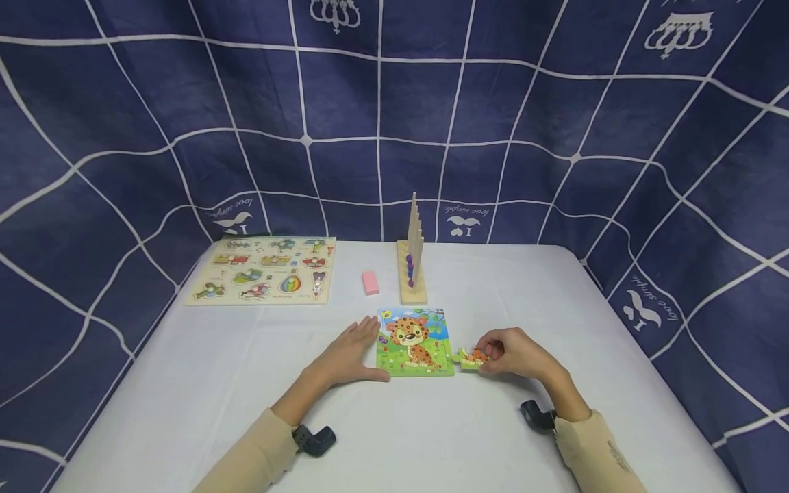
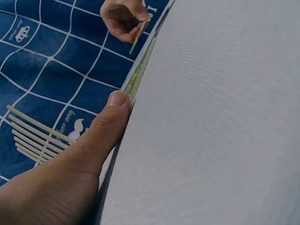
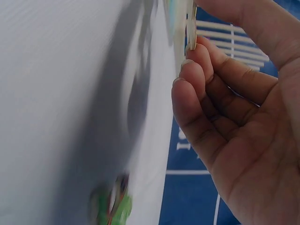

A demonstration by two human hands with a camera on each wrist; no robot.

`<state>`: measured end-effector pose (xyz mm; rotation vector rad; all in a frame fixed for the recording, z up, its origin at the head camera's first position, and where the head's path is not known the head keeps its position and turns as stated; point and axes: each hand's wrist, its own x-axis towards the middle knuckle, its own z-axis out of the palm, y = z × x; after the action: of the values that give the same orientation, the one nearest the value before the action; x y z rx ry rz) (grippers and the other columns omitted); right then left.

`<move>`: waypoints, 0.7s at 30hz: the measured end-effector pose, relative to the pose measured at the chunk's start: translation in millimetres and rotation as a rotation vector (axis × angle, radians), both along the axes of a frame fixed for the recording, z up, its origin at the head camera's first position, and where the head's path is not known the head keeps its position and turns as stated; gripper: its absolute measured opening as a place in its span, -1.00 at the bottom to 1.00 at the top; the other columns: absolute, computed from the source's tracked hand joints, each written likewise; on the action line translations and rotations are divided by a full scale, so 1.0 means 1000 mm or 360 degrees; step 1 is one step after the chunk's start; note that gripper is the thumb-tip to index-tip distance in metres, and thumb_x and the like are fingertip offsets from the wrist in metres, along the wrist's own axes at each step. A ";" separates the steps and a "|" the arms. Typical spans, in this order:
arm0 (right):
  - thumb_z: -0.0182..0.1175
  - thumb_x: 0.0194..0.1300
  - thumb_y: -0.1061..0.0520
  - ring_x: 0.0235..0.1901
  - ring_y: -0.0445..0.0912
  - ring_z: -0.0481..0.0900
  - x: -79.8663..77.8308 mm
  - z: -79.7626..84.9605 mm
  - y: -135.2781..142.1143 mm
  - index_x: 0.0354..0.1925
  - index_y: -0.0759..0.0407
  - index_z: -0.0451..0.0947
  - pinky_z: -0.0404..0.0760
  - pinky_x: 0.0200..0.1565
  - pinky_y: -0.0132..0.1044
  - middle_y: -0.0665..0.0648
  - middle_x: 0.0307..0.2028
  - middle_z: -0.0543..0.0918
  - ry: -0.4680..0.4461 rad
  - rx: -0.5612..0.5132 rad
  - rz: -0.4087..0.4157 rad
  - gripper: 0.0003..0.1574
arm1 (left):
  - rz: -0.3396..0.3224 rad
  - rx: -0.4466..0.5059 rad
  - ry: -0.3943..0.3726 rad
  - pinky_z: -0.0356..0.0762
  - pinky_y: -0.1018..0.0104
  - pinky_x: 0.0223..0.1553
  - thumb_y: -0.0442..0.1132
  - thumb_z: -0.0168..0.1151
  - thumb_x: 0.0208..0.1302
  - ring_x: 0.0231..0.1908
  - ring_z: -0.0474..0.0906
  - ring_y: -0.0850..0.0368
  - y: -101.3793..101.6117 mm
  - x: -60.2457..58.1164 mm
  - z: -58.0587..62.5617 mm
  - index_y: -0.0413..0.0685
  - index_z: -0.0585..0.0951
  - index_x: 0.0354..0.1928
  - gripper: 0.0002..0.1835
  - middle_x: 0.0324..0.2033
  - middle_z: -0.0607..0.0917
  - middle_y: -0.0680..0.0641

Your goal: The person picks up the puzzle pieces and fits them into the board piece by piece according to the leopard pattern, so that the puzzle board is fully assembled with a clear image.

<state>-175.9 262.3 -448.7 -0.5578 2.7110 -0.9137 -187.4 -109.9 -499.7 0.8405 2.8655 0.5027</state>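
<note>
In the head view, a square leopard jigsaw puzzle (image 1: 414, 342) with a green and blue background lies flat on the white table. My left hand (image 1: 353, 352) touches its left edge with fingers spread and thumb near the lower corner. To the right of the board, my right hand (image 1: 514, 352) pinches a jigsaw piece (image 1: 472, 357), green with orange spotted patches, between thumb and fingers. The right wrist view shows that piece edge-on (image 3: 191, 28), and a blurred green and dark object (image 3: 112, 206) lower down on the table.
Behind the puzzle stands a wooden peg rack (image 1: 414, 267) with purple and blue beads. A pink block (image 1: 370, 283) lies to its left. Farther left is a vehicle picture board (image 1: 261, 270). A dark blue checked cloth (image 1: 394, 103) hangs behind the table.
</note>
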 end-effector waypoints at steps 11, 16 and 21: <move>0.55 -0.13 0.12 -0.49 -0.25 0.43 -0.013 0.005 -0.051 -0.27 0.13 0.65 0.49 -0.45 -0.45 -0.03 -0.51 0.55 0.0025 -0.0018 0.0178 -0.61 | 0.0005 0.0000 -0.0013 -0.10 0.05 0.55 0.60 0.15 -0.07 0.54 -0.09 -0.01 0.000 0.001 0.001 -0.17 0.07 0.50 0.28 0.53 0.02 -0.13; 0.53 -0.10 0.11 -0.50 -0.23 0.42 -0.015 0.004 -0.074 -0.26 0.14 0.66 0.47 -0.47 -0.45 -0.05 -0.51 0.55 0.0017 0.0017 0.0212 -0.62 | 0.0002 -0.0001 -0.0021 -0.10 0.04 0.55 0.59 0.14 -0.06 0.54 -0.10 0.00 0.000 0.001 0.002 -0.16 0.07 0.51 0.28 0.53 0.01 -0.12; 0.52 -0.09 0.11 -0.49 -0.23 0.43 -0.015 0.001 -0.090 -0.23 0.15 0.66 0.48 -0.46 -0.45 -0.04 -0.49 0.58 0.0059 0.0039 0.0225 -0.61 | -0.0002 0.0003 -0.0021 -0.10 0.04 0.55 0.58 0.15 -0.05 0.54 -0.09 -0.02 0.001 0.002 0.002 -0.17 0.07 0.51 0.27 0.53 0.02 -0.13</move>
<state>-191.1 171.9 -447.4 -0.7575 2.6708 -0.8407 -185.7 -109.1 -497.3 0.8361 2.8528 0.5094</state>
